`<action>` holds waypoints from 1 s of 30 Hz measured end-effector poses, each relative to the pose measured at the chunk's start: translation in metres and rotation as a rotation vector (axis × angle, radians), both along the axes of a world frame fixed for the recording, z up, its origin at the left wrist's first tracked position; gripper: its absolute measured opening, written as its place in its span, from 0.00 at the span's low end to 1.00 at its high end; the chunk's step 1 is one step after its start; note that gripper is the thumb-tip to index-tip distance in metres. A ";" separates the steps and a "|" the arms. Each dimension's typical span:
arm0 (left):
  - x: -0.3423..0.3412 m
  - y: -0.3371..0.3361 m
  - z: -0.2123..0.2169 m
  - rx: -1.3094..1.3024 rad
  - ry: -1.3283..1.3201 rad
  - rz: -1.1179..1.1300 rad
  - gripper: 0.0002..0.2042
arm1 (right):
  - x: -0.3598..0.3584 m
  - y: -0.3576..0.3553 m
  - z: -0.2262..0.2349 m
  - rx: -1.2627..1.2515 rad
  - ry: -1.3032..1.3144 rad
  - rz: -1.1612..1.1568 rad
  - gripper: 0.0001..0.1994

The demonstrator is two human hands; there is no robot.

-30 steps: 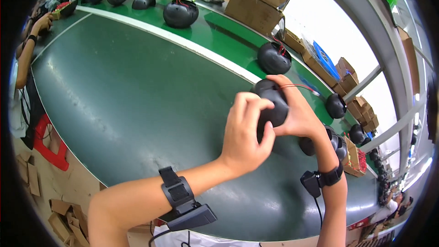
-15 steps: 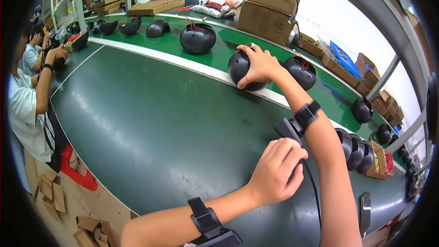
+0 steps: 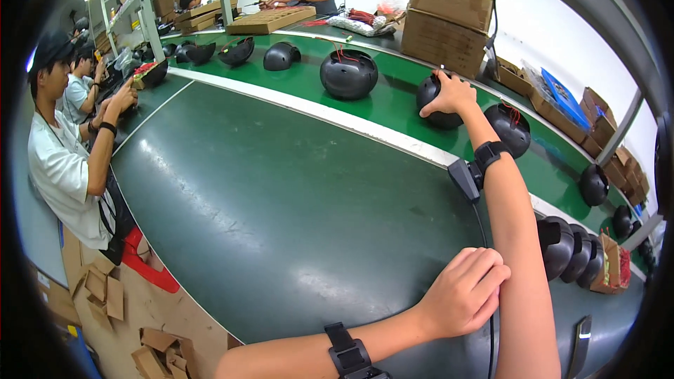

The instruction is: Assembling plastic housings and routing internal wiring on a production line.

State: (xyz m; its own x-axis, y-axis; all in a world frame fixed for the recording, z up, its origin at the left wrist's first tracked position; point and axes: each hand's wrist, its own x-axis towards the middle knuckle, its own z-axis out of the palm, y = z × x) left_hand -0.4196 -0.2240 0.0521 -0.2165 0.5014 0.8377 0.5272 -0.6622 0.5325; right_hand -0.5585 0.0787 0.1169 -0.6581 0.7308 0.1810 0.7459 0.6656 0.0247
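My right hand (image 3: 453,95), arm stretched out, grips a round black plastic shell (image 3: 444,118) from above on the green conveyor belt (image 3: 291,85). Thumb and fingers spread over its top and side, hiding much of it. Beside it on the right rests another black shell (image 3: 509,130) with red wires poking from its opening; a similar shell (image 3: 349,74) stands to the left. Nearer to me, my left hand (image 3: 467,291) is curled closed against my right forearm, beside a thin black cable (image 3: 482,221). What its fingers enclose, if anything, is hidden.
A dark green worktable (image 3: 281,196) lies before the belt, bordered by a pale rail (image 3: 309,109). Several nested black shells (image 3: 558,249) and a small cardboard box (image 3: 609,267) sit at right. Cartons (image 3: 446,35) stand behind the belt. A co-worker (image 3: 74,161) works at left.
My right hand and its shell have moved from over the pale rail farther onto the belt. My left hand has shifted against the right forearm. The whole view has also shifted.
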 end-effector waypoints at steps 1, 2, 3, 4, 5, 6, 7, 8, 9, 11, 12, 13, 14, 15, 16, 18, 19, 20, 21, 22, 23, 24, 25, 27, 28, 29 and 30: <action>-0.002 -0.002 -0.001 -0.011 0.012 -0.006 0.11 | -0.001 -0.002 0.001 0.007 -0.003 -0.021 0.58; -0.005 -0.002 -0.001 -0.007 0.018 0.017 0.12 | -0.003 -0.005 0.001 0.007 -0.004 -0.015 0.58; -0.006 -0.001 -0.001 -0.002 0.025 0.035 0.12 | -0.005 -0.009 0.000 -0.008 0.002 -0.004 0.58; -0.007 -0.002 -0.001 -0.011 0.042 0.061 0.13 | 0.000 -0.006 -0.004 0.033 0.020 0.009 0.59; -0.005 -0.001 -0.003 0.003 0.033 0.073 0.13 | 0.007 -0.003 -0.005 0.082 0.037 0.016 0.60; -0.006 0.000 -0.005 -0.010 0.041 0.083 0.12 | 0.010 -0.006 -0.006 0.196 0.020 -0.003 0.61; -0.004 0.001 -0.006 -0.021 0.046 0.081 0.12 | 0.018 -0.012 -0.008 0.310 -0.006 -0.034 0.61; -0.006 0.000 -0.006 -0.038 0.055 0.089 0.12 | 0.023 -0.024 -0.004 0.372 0.075 -0.014 0.60; -0.007 -0.002 -0.006 -0.043 0.061 0.094 0.11 | 0.030 -0.038 0.000 0.437 0.152 0.006 0.58; -0.009 -0.005 -0.005 -0.054 0.085 0.093 0.10 | 0.053 -0.061 -0.004 0.612 0.272 0.109 0.51; -0.011 -0.008 -0.003 -0.076 0.085 0.116 0.09 | 0.067 -0.079 -0.005 0.599 0.324 0.230 0.45; -0.013 -0.008 -0.003 -0.081 0.091 0.115 0.09 | 0.089 -0.097 -0.002 0.445 0.368 0.377 0.38; -0.014 -0.007 -0.002 -0.085 0.094 0.101 0.08 | 0.116 -0.114 -0.006 0.428 0.433 0.485 0.30; -0.013 -0.006 -0.001 -0.083 0.096 0.076 0.08 | 0.150 -0.138 0.000 0.366 0.442 0.534 0.21; -0.013 -0.004 -0.002 -0.086 0.091 0.056 0.07 | 0.180 -0.154 0.001 0.288 0.463 0.578 0.16; -0.013 -0.001 0.001 -0.110 0.054 0.047 0.05 | 0.236 -0.185 -0.001 0.107 0.574 0.673 0.08; -0.015 0.003 0.000 -0.081 0.069 0.069 0.05 | 0.262 -0.203 0.006 -0.029 0.584 0.732 0.07; -0.016 0.004 0.000 -0.098 0.071 0.074 0.05 | 0.292 -0.220 0.014 -0.312 0.533 0.778 0.08; -0.016 0.005 -0.001 -0.115 0.074 0.087 0.05 | 0.317 -0.237 0.020 -0.642 0.480 0.840 0.04; -0.016 0.005 -0.002 -0.124 0.068 0.077 0.05 | 0.339 -0.255 0.019 -0.942 0.509 0.941 0.05; -0.017 0.005 -0.002 -0.134 0.064 0.076 0.05 | 0.354 -0.275 0.013 -1.106 0.608 1.049 0.09; -0.021 0.005 -0.004 -0.145 0.069 0.083 0.04 | 0.371 -0.285 0.029 -1.370 0.463 1.007 0.12; -0.025 0.003 -0.004 -0.164 0.090 0.103 0.05 | 0.381 -0.300 0.028 -1.360 0.617 1.115 0.12; -0.032 0.001 -0.001 -0.185 0.120 0.141 0.03 | 0.399 -0.323 0.030 -1.423 0.733 1.140 0.11; -0.041 -0.008 -0.003 -0.211 0.114 0.213 0.02 | 0.399 -0.329 0.023 -1.470 0.977 1.265 0.10; -0.034 0.003 -0.005 -0.230 0.026 0.130 0.02 | 0.407 -0.358 0.027 -1.399 1.249 1.286 0.10; -0.034 0.004 -0.006 -0.257 0.013 0.116 0.01 | 0.407 -0.377 0.014 -1.390 1.416 1.322 0.09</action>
